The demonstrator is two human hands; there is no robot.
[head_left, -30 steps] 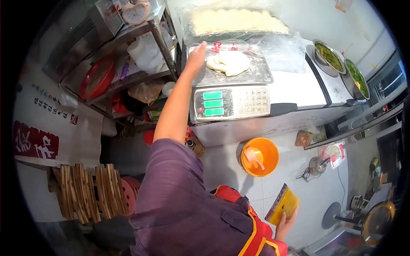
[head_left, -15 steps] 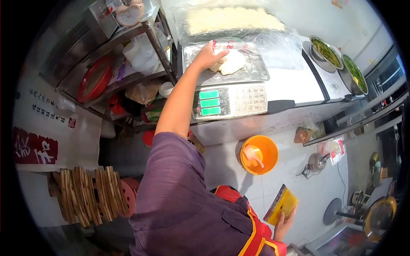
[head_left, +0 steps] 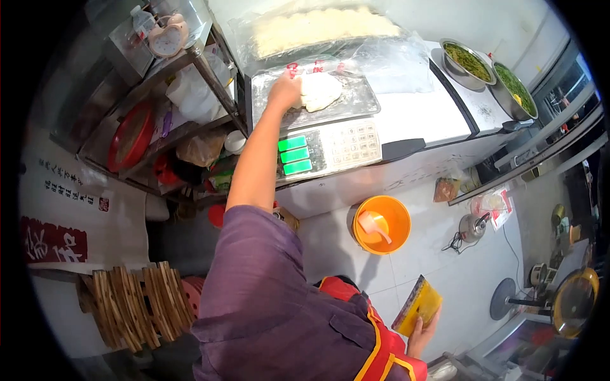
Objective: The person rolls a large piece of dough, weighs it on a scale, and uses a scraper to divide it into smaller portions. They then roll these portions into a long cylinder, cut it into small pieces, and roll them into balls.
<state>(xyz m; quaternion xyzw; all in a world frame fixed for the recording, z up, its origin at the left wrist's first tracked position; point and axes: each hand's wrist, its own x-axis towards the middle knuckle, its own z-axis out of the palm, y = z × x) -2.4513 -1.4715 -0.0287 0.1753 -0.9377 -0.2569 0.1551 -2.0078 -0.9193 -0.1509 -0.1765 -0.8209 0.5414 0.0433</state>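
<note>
My left hand [head_left: 284, 93] reaches out to the scale's metal tray [head_left: 359, 105] and is closed on the left edge of a lump of white dough [head_left: 321, 91]. The scale body [head_left: 346, 145], with three green displays and a keypad, sits in front of the tray. Low on the right, my right hand [head_left: 422, 331] grips a dough scraper [head_left: 416, 308] with a yellow body and a darker edge, held over the floor. Behind the scale, a long pale slab of dough [head_left: 324, 28] lies under clear plastic film [head_left: 391, 66].
Two metal bowls of chopped greens [head_left: 467, 63] stand at the right of the white counter [head_left: 410, 124]. An orange bucket [head_left: 397, 238] with a pink scoop is on the floor. Metal shelving [head_left: 203, 70] rises on the left. A kettle [head_left: 471, 227] stands at the right.
The view has shifted, so the counter appears further left. My left hand's fingers have drawn in at the dough's left edge. My right hand keeps the scraper in the same place.
</note>
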